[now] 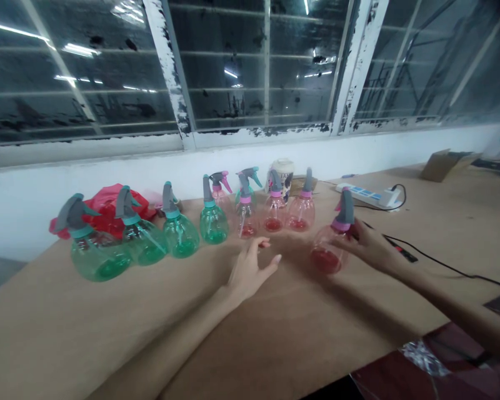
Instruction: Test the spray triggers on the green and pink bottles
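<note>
Your right hand (370, 244) grips a pink spray bottle (325, 259) near its neck, apparently for steadiness; your left (248, 271) parts empty fingers.

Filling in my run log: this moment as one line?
right hand: holding pink spray bottle | left hand: open, empty | green bottles: at left | power strip: at right

Worn on head, close above and behind left hand (248, 269) and right hand (369, 244), looking forward and down, facing windows (229, 66) beyond
</note>
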Demonstrator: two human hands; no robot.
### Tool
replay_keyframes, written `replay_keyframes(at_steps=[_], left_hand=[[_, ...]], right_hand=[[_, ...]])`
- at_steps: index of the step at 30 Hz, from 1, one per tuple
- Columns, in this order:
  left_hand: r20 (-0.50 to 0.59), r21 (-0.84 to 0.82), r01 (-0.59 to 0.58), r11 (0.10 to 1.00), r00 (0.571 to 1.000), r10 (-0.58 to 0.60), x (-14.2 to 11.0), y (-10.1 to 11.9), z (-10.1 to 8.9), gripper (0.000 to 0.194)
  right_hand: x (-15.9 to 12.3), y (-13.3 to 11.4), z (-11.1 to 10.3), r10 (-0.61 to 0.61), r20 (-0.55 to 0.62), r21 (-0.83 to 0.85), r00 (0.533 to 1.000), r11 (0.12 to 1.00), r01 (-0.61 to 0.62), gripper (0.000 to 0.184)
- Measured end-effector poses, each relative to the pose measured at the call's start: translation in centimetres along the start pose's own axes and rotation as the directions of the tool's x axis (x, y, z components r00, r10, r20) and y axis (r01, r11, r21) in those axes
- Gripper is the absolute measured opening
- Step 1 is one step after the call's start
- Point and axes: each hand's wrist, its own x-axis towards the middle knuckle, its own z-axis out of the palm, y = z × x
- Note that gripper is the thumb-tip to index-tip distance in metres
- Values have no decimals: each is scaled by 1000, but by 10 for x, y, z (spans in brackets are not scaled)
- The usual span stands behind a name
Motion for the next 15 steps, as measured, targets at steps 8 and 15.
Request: replay_keyframes(at_steps=[8, 15], left_hand=[[78, -344, 67, 937, 996, -42, -5, 69, -23, 72], [-64, -283, 69, 957, 994, -90, 8, 67, -48, 25]], right_hand=[[-62, -93, 78, -242, 7, 238, 970, 943, 233, 62], [-55, -127, 105, -381, 24, 296, 924, 886, 358, 79]])
